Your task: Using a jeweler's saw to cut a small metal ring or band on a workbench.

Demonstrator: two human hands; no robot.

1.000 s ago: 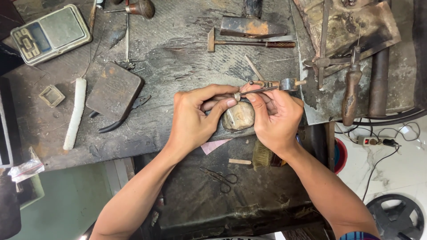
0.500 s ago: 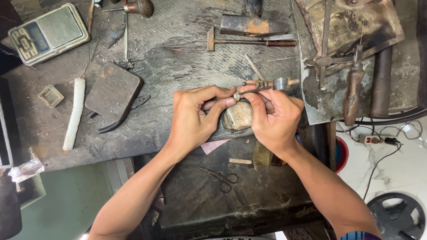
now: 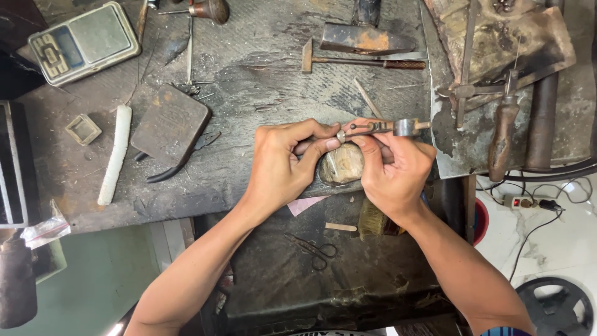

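A small metal piece (image 3: 341, 134) is pinched between the fingers of the left hand (image 3: 283, 163) above a rounded block (image 3: 341, 164) at the surface (image 3: 261, 93) edge; a slim metal tool (image 3: 387, 128) is gripped by the right hand (image 3: 395, 168), tip touching the piece

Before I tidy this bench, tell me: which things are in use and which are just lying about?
In use:
left hand
right hand
small metal hand tool
small metal piece pinched at the fingertips
rounded wooden peg

Lying about:
pocket scale
hammer
white stick
pliers
small scissors
brush
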